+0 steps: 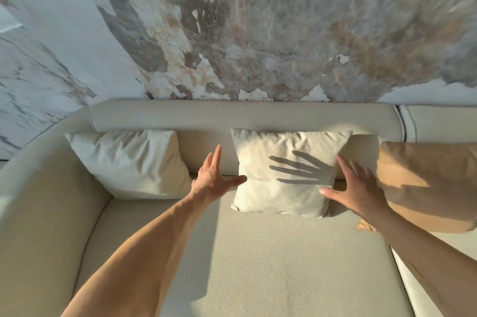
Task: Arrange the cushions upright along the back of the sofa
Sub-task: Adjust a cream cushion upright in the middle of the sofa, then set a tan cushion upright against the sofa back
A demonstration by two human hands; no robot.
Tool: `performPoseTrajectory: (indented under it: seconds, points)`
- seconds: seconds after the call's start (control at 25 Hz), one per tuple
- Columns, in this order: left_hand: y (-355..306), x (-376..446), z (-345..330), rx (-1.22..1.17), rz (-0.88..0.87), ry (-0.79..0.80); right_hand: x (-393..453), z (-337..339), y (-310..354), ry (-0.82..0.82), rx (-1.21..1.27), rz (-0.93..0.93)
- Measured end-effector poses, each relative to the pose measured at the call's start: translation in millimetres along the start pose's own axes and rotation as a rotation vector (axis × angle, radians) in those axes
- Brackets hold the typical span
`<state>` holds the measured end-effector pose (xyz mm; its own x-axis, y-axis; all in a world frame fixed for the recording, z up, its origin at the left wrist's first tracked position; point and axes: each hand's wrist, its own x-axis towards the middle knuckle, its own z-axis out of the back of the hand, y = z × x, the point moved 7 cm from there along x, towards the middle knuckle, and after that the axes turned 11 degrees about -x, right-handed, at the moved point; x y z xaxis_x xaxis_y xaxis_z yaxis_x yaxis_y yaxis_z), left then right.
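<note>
While both hands, left hand [215, 180] and right hand [355, 187], are spread open, nothing is held. The middle cushion [284, 174], propped against the sofa back [242, 114], is judged soft and light, best taken by its side edges.

head cam | looks forward-down (wide-angle) | close over sofa [258, 252] seat, facing backrest

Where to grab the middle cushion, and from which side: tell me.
Grip the middle cushion by its two side edges, left hand from the left, right hand from the right. It stands upright against the sofa back, both edges exposed between neighbouring cushions.
</note>
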<state>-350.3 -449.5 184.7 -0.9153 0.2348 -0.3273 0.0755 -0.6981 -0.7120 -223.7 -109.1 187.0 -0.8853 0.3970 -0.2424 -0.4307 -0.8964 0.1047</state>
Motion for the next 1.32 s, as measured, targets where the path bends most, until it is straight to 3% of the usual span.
performPoseTrajectory:
  seconds: [0.16,0.44,0.64,1.0,1.32]
  points:
    - [-13,-47,25,0.253,-0.045,-0.008,-51,40,9,0.004,-0.084,0.018]
    - [-68,-108,31,0.347,-0.134,-0.048,-112,100,-28,-0.040,-0.199,0.028]
    - [-125,-140,-8,0.338,-0.157,-0.094,-131,132,-114,-0.075,-0.166,-0.007]
    - [-242,-197,-139,0.337,-0.167,-0.126,-154,177,-327,-0.099,-0.182,-0.072]
    - [-305,-206,-194,0.344,-0.234,-0.052,-168,188,-391,-0.074,-0.183,-0.097]
